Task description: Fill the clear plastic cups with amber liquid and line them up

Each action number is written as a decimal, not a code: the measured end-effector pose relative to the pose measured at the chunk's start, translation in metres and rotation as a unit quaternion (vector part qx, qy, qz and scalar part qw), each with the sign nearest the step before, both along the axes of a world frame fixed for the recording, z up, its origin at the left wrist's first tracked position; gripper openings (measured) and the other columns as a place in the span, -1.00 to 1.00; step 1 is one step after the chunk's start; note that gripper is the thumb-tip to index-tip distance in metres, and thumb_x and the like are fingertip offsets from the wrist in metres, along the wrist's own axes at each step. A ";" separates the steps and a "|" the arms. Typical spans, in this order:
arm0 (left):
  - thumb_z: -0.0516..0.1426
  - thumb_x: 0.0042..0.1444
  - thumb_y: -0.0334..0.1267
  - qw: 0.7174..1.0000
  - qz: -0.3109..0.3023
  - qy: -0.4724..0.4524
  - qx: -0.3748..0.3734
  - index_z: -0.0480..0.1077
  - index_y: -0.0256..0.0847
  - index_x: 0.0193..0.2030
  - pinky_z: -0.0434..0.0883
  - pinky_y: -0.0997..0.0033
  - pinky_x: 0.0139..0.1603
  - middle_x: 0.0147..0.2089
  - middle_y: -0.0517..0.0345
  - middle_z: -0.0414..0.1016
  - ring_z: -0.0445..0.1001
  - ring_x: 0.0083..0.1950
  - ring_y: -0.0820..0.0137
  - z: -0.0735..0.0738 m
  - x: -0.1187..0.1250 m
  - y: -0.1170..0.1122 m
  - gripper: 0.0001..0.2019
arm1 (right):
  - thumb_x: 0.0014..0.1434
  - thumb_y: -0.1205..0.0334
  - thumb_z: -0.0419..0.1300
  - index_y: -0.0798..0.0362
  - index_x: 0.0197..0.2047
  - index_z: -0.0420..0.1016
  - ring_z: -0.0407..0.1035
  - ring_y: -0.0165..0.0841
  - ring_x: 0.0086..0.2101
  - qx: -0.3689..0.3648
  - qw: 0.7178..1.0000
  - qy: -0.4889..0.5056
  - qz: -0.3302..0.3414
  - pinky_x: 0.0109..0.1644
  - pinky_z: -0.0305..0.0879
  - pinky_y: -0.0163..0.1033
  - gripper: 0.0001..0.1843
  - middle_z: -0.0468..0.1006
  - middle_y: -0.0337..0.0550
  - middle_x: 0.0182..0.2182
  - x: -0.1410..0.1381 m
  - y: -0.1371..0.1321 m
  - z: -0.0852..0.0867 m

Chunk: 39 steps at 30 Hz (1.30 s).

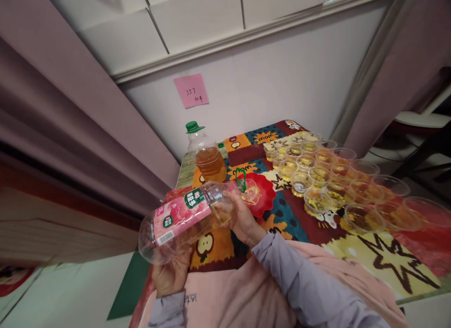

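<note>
A large clear plastic bottle with a pink label lies tilted in my hands, its base to the left and its neck end to the right. Some amber liquid shows near its shoulder. My left hand supports the base from below. My right hand wraps around the shoulder and hides part of the neck. Just past the neck end is a green plastic loop, seen against a red scalloped plate; whether the loop belongs to the bottle I cannot tell.
A second bottle, green-capped and partly full of amber liquid, stands upright behind. Rows of clear cups holding yellowish liquid cover the table's right side. The patterned tablecloth meets a wall with a pink note. A curtain hangs left.
</note>
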<state>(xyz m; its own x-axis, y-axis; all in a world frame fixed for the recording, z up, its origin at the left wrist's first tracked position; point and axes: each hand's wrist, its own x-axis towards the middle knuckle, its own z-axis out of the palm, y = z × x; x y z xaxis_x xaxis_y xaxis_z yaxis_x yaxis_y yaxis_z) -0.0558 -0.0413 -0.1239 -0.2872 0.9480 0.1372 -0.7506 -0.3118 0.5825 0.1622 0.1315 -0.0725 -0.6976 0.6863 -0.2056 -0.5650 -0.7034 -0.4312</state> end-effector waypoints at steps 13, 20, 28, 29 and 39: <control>0.11 0.45 -0.04 0.998 0.056 -0.019 -0.012 0.09 0.16 0.64 0.66 0.09 0.20 0.48 0.10 0.50 0.52 0.43 0.06 0.006 0.009 0.004 -0.34 | 0.38 -0.36 0.19 -0.08 0.08 0.51 0.64 -0.27 -0.31 0.000 1.000 -0.010 0.001 -0.30 0.61 -0.16 -0.47 0.74 -0.16 -0.18 0.001 0.000 0.002; 0.07 0.49 -0.03 0.998 0.064 -0.013 0.014 -0.09 0.20 0.69 0.63 0.13 0.26 0.58 0.09 0.35 0.47 0.49 0.11 0.012 0.018 0.008 -0.28 | 0.42 -0.33 0.15 -0.07 0.04 0.51 0.63 -0.30 -0.34 -0.008 1.000 -0.005 -0.005 -0.31 0.59 -0.21 -0.50 0.74 -0.17 -0.23 0.003 -0.002 0.008; 0.08 0.48 0.00 0.998 0.057 -0.017 -0.031 0.16 0.23 0.60 0.67 0.13 0.20 0.48 0.15 0.50 0.53 0.43 0.09 0.011 0.012 0.005 -0.41 | 0.49 -0.29 0.06 -0.07 0.08 0.52 0.64 -0.27 -0.33 -0.011 1.000 -0.005 0.000 -0.29 0.61 -0.16 -0.51 0.75 -0.13 -0.20 0.003 -0.002 0.010; 0.09 0.47 0.01 0.997 0.067 -0.019 -0.038 0.15 0.23 0.60 0.66 0.11 0.20 0.47 0.15 0.51 0.52 0.44 0.08 0.011 0.013 0.005 -0.40 | 0.48 -0.29 0.08 -0.07 0.07 0.53 0.64 -0.28 -0.34 -0.012 1.000 -0.005 -0.002 -0.28 0.61 -0.15 -0.51 0.75 -0.14 -0.21 0.003 -0.002 0.010; 0.10 0.47 -0.05 0.998 0.049 -0.025 -0.024 0.03 0.18 0.65 0.68 0.13 0.15 0.49 -0.01 0.48 0.55 0.42 0.08 0.004 0.004 0.003 -0.32 | 0.49 -0.33 0.03 -0.06 0.10 0.50 0.64 -0.28 -0.36 0.010 1.000 0.001 0.009 -0.23 0.64 -0.10 -0.46 0.76 -0.12 -0.22 0.003 0.000 0.007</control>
